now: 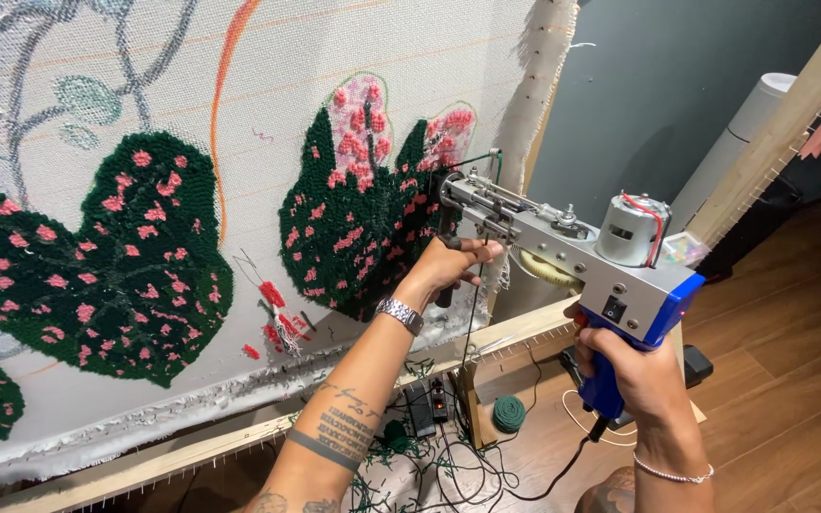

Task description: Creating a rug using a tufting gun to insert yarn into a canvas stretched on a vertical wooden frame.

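At centre right, a tufting gun (563, 249) is gripped by its blue handle in the right hand (631, 372); its front grip is clasped by the left hand (448, 266), needle pressed against the stretched cloth (268, 104) beside a dark green, pink-dotted leaf (353, 218).

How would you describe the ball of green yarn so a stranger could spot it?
Find the wooden frame holding the stretched cloth. Beneath its lower rail, on the wood floor among black cables, sits the yarn ball: round, dark green, the only wound ball there.

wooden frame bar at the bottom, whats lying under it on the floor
Under the wooden frame bar lie a green yarn cone, a small black box and tangled black cables with loose green yarn. The left forearm covers whatever lies further left.
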